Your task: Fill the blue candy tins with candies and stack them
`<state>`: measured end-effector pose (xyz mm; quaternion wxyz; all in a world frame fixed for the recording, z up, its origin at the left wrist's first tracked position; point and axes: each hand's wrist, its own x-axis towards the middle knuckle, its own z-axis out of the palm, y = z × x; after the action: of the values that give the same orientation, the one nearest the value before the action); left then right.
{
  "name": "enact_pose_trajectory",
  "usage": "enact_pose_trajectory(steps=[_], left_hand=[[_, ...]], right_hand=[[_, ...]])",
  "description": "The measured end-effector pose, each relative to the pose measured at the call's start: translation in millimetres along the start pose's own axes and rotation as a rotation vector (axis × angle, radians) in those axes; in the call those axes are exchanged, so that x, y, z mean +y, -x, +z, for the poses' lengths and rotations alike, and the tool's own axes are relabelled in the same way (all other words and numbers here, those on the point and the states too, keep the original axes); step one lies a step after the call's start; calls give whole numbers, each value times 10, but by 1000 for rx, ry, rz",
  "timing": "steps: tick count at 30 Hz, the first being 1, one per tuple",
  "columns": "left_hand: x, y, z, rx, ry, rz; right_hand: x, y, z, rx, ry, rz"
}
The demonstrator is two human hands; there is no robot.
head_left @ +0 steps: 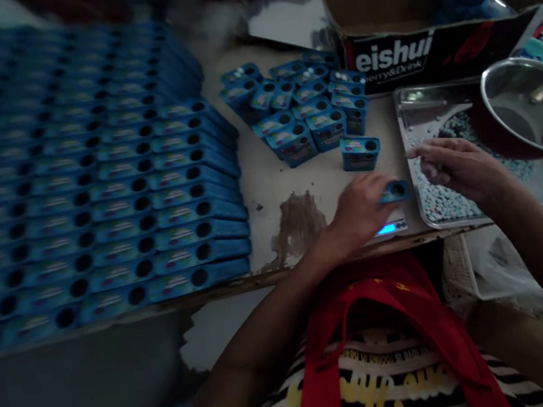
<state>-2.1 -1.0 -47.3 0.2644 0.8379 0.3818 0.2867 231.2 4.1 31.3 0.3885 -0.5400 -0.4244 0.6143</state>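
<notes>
My left hand (360, 208) is closed round a small blue box (395, 191) with a round hole, held just above a small scale with a lit blue display (390, 228). My right hand (458, 167) hovers over a metal tray (411, 99) of small pale pellets (438, 201), its fingers bent and partly blurred; whether it holds pellets is unclear. A cluster of several similar blue boxes (298, 109) stands on the table beyond my left hand, with one box (360, 152) apart nearest to it.
Many blue boxes lie in long stacked rows (96, 181) across the left of the table. A cardboard carton (427, 13) stands at the back right. A metal bowl (533, 103) sits over the tray's right part. A worn brown patch (299, 223) marks the table's front edge.
</notes>
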Motion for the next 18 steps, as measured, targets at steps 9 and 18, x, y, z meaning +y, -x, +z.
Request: enact_pose_trajectory(steps=[9,18], left_hand=[[-475,-337,-1982,283,-412,-158],[-2509,-1325,-3058,260,-410,-376]], right_hand=[[289,-517,-114,29,-138,56],[246,-591,216,45,81,-61]])
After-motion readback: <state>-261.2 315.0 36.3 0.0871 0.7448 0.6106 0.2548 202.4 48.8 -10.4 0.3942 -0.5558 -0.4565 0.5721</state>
